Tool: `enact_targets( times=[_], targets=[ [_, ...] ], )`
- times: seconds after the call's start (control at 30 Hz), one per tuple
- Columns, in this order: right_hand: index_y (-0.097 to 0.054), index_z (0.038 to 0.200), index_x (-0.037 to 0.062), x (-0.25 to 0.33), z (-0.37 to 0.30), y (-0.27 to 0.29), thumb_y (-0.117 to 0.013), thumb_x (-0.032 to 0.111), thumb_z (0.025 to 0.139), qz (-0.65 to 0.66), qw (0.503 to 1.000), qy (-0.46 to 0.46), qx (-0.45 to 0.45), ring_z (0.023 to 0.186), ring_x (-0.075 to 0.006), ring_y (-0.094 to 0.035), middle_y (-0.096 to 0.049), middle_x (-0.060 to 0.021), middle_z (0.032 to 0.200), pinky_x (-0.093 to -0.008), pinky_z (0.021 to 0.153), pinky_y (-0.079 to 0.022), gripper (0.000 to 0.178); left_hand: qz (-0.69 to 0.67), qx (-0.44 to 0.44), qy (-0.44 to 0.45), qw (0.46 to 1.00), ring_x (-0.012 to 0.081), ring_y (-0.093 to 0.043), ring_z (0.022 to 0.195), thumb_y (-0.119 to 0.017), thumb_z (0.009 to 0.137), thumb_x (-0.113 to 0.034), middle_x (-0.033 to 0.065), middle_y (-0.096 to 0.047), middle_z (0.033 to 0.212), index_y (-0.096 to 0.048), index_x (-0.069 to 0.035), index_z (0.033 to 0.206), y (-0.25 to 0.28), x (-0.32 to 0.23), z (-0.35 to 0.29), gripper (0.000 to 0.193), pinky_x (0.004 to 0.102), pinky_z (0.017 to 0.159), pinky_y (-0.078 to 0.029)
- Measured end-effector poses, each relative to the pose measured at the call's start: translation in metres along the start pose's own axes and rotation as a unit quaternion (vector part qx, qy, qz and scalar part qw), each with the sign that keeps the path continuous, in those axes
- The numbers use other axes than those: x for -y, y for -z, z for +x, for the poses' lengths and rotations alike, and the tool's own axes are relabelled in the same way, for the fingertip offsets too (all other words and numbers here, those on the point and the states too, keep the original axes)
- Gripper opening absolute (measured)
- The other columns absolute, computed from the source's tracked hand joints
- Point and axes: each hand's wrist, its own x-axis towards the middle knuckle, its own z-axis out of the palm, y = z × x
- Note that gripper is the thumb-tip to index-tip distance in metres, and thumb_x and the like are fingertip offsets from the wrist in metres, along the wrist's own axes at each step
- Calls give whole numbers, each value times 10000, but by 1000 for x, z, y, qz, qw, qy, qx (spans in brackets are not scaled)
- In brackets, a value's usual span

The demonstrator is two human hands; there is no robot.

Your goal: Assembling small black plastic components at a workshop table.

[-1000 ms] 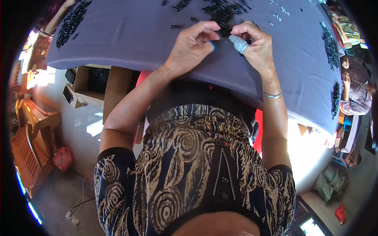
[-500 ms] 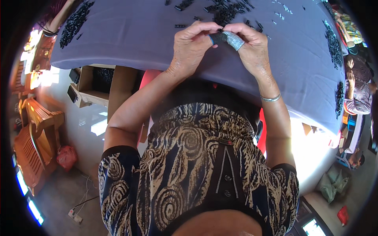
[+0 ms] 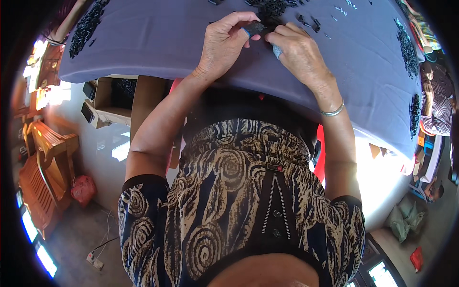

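My left hand [image 3: 222,48] is over the near part of a table with a grey-purple cloth [image 3: 158,48]. A dark cover sits on its thumb, which pinches against the index finger; a small black piece seems to be at the fingertips, but its shape is unclear. Close by on the right, my right hand [image 3: 301,52] has its fingers curled together, with a pale grey-blue cover [image 3: 277,50] on the thumb. What they hold, if anything, is hidden. Just beyond both hands lies a pile of small black plastic parts [image 3: 275,8], with several loose ones [image 3: 310,23] to its right.
More black parts lie heaped at the table's left [image 3: 87,28] and right [image 3: 407,50] sides. Below the left edge stands an open cardboard box [image 3: 112,111] with black parts inside. Other people's arms [image 3: 71,21] show at the far left and right. A wooden bench [image 3: 45,177] stands left.
My hands have moved apart slightly from where their fingertips met. The right hand has turned, its fingers now curled and its back showing. The view has shifted a little.
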Motion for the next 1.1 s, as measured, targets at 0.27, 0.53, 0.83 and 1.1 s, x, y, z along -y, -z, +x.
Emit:
enact_targets(
  times=[0.27, 0.53, 0.83, 1.1],
  targets=[
    [-603, 875, 23, 2, 5, -5, -586, -92, 693, 181, 971, -127, -94, 760, -210, -589, -576, -87, 793, -297, 691, -485, 216, 2, 31, 45, 999, 108, -625, 810, -537, 856, 25, 25, -614, 932, -604, -34, 1032, 0, 3, 0, 198, 213, 626, -485],
    [-659, 937, 34, 4, 5, -8, -596, -23, 813, 637, 720, -213, -175, 756, -73, -556, -624, -3, 850, -208, 675, -457, 150, -7, 73, 56, 996, 119, -607, 871, -526, 829, 44, 20, -605, 975, -610, -60, 1062, -5, 2, -2, 269, 231, 656, -502],
    [-662, 934, 19, 18, 8, -15, -595, -60, 803, 659, 691, -208, -214, 761, -92, -579, -626, -32, 842, -214, 654, -498, 167, -66, 54, 97, 992, 152, -609, 890, -444, 782, 112, 51, -595, 1026, -613, -28, 1055, -6, -3, -4, 350, 249, 666, -516],
    [-657, 909, 25, 23, 11, -10, -598, -106, 757, 492, 826, -170, -215, 751, -113, -593, -647, -42, 845, -239, 650, -501, 209, -104, 33, 110, 988, 141, -598, 885, -491, 813, 79, 58, -606, 1006, -614, 0, 1044, -5, -3, -6, 273, 246, 689, -521]
  ],
)
